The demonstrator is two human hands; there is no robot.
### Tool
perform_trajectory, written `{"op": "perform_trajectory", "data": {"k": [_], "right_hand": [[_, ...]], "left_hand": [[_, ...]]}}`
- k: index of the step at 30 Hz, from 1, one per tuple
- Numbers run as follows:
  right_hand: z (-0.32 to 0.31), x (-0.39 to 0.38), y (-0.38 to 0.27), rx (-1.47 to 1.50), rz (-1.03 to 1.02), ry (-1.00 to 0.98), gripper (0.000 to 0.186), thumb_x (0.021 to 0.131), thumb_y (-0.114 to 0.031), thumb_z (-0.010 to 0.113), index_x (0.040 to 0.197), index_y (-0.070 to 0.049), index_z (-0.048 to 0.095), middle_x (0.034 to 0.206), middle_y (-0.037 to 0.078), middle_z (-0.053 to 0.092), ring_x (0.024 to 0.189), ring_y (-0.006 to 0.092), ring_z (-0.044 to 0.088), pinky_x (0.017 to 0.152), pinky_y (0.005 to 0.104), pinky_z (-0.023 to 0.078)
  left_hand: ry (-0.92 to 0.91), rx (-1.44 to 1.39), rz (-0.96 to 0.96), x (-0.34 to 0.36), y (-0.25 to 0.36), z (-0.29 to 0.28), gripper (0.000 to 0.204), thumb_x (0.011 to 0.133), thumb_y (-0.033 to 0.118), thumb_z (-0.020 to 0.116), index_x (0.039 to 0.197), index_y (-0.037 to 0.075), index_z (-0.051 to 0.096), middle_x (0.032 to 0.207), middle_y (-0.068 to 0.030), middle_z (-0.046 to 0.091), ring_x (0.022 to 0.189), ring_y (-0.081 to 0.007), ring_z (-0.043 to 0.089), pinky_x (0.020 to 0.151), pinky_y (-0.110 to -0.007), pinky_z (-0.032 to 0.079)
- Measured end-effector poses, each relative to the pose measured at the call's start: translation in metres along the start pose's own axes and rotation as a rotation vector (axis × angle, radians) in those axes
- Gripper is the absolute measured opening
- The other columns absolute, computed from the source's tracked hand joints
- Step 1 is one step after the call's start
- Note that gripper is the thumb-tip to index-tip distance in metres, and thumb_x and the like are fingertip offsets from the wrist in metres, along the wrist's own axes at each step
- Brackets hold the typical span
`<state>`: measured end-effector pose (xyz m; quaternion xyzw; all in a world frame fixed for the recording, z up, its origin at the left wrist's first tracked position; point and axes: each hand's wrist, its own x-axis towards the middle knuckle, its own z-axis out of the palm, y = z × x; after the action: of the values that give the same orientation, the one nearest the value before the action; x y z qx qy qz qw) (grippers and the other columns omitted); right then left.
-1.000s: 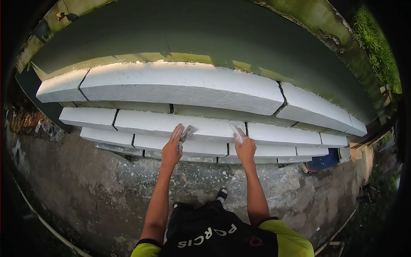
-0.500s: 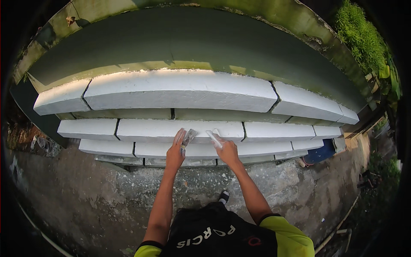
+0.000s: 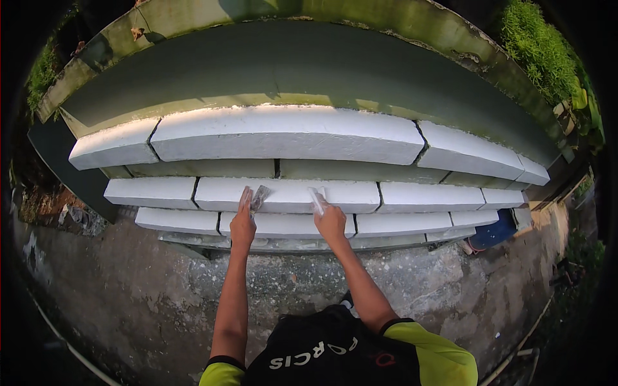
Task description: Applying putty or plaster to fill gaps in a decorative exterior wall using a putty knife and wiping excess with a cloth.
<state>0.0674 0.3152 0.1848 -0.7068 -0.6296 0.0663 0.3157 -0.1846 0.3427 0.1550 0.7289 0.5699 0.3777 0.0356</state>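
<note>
1. Nearest you is your black top point(image 3: 335, 354) with lime sleeves point(image 3: 444, 354); one dark shoe point(image 3: 347, 300) shows just beyond it on the stained concrete floor point(image 3: 418, 276).
2. Your right hand point(image 3: 330, 222) grips a pale, flat tool point(image 3: 318, 201), white-smeared, its end angled up and slightly left over the long white block. You cannot tell whether it touches.
3. Your left hand point(image 3: 242, 226), well apart from the right, holds a grey-bladed scraper point(image 3: 259, 197); the blade leans right of your raised fingers, over the same block.
4. Under both tools lies that long white block point(image 3: 288, 193), in the middle row, with dark gaps at both ends.
5. The lower white row point(image 3: 286, 225) sits on your side of it; a dark blue object point(image 3: 494, 230) is near its right end.
6. Farther off come the upper white row point(image 3: 290, 138), then the grey-green wall point(image 3: 290, 64).
</note>
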Motion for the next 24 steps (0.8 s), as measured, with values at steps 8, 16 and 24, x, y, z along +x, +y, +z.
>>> {"op": "perform_trajectory", "data": {"k": [8, 16, 24], "right_hand": [[-0.026, -0.019, 0.031, 0.019, -0.086, -0.091, 0.034, 0.089, -0.035, 0.062, 0.115, -0.016, 0.071, 0.091, 0.019, 0.071, 0.082, 0.04, 0.067, 0.077, 0.0481, 0.053], [-0.071, -0.006, 0.103, 0.01, 0.339, 0.471, 0.033, 0.093, -0.025, 0.06, 0.114, -0.002, 0.068, 0.083, 0.025, 0.069, 0.076, 0.0425, 0.067, 0.067, 0.0499, 0.051], [-0.003, -0.028, -0.04, 0.283, -0.292, -0.218, 0.038, 0.091, -0.034, 0.06, 0.121, -0.012, 0.066, 0.097, 0.018, 0.07, 0.086, 0.0409, 0.066, 0.078, 0.0476, 0.052]], "left_hand": [[-0.039, 0.075, -0.051, -0.023, -0.026, -0.025, 0.081, 0.075, -0.014, 0.047, 0.148, 0.018, 0.033, 0.156, 0.0034, 0.031, 0.085, -0.0338, 0.066, 0.062, -0.041, 0.053], [-0.061, 0.013, -0.057, -0.024, -0.023, -0.027, 0.081, 0.075, -0.015, 0.048, 0.148, 0.016, 0.031, 0.157, 0.0015, 0.028, 0.088, -0.0378, 0.065, 0.067, -0.043, 0.054], [-0.074, 0.036, -0.012, -0.025, -0.021, -0.034, 0.082, 0.074, -0.015, 0.048, 0.148, 0.016, 0.032, 0.157, -0.0001, 0.03, 0.104, -0.0347, 0.062, 0.069, -0.041, 0.054]]}}
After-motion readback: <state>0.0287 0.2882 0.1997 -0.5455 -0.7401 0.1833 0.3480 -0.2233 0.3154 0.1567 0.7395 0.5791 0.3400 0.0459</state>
